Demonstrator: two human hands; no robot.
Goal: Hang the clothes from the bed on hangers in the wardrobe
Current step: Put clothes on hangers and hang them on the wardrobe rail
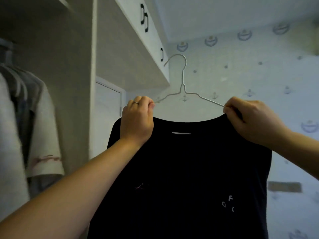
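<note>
Black shirt (189,169) hangs on a wire hanger (183,87). Left hand (136,121) and right hand (250,121) each pinch a shoulder, fingers (146,102) curled on cloth and wire, arms raised

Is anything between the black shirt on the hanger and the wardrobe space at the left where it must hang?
Yes. The wardrobe's white upright panel stands between the black shirt on its wire hanger and the left compartment; the shirt probably must pass round its front edge. Hanging clothes crowd that compartment.
</note>
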